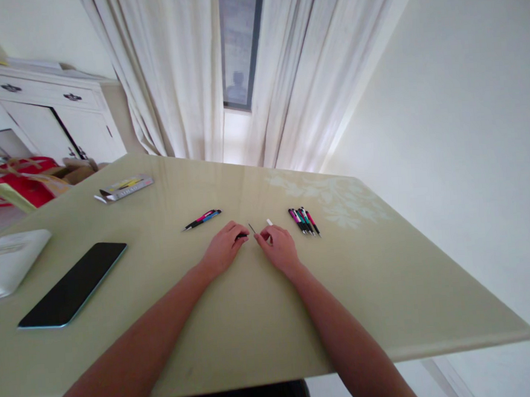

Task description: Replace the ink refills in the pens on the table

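Note:
My left hand is closed in a pinch on a small black pen part, mostly covered by the fingers. Opposite it, my right hand pinches a thin dark stick, like a pen refill, which points up and left. A small white piece shows just beyond the right hand's knuckles; whether the hand touches it I cannot tell. Left of my hands lie two pens, one pink and one blue, side by side. To the right is a group of several colored pens with black grips.
On the pale green table, a dark-screened tablet or phone and a white device lie at left. An opened pen box sits farther back. Beyond are curtains, a white cabinet and red bags.

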### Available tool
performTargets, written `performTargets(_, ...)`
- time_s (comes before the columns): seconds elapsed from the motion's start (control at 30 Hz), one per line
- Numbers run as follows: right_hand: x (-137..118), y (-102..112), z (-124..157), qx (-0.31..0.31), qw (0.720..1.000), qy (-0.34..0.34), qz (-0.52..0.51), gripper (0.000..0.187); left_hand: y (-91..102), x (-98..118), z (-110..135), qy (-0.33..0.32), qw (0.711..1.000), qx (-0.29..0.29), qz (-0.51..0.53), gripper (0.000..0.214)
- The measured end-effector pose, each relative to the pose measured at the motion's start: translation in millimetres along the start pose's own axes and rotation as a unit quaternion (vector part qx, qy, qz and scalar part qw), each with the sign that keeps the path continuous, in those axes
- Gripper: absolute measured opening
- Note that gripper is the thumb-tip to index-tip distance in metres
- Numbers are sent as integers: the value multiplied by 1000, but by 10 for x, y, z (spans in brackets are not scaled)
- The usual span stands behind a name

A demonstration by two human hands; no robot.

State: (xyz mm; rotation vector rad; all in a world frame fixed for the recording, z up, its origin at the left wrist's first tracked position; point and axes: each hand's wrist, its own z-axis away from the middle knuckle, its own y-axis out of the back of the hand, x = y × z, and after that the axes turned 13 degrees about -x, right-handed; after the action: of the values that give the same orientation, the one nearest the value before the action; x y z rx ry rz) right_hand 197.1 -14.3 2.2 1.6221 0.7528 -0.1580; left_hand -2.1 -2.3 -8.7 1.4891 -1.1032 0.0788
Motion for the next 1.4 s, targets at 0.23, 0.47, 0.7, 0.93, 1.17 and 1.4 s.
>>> performTargets(0.23, -33, -29, 27, -56, 991, 79, -97, 18, 60, 41, 16, -54, 998, 8, -6, 10)
performTargets(0.47, -22, -16, 26, -71, 988, 77, -110, 12, 64, 57, 14, -47, 997, 13, -56, 11)
performTargets(0.7, -35, -5, 27, -86, 990, 75, -79, 12, 52, 56, 12, -49, 995, 0, -81, 17)
performTargets(0.93, -19, -8, 29, -85, 991, 79, -66, 11, 36, 1, 0, -42, 996, 2, -76, 15)
performTargets(1.17, 3, -3, 38, -86, 991, 91, -52, 12, 23, -15, -3, -13, 996, -11, -83, 17)
performTargets(1.4, -20, 2, 61, -99, 984, 146, 7, 15, -1, -35, -11, 68, 993, 8, -97, 16)
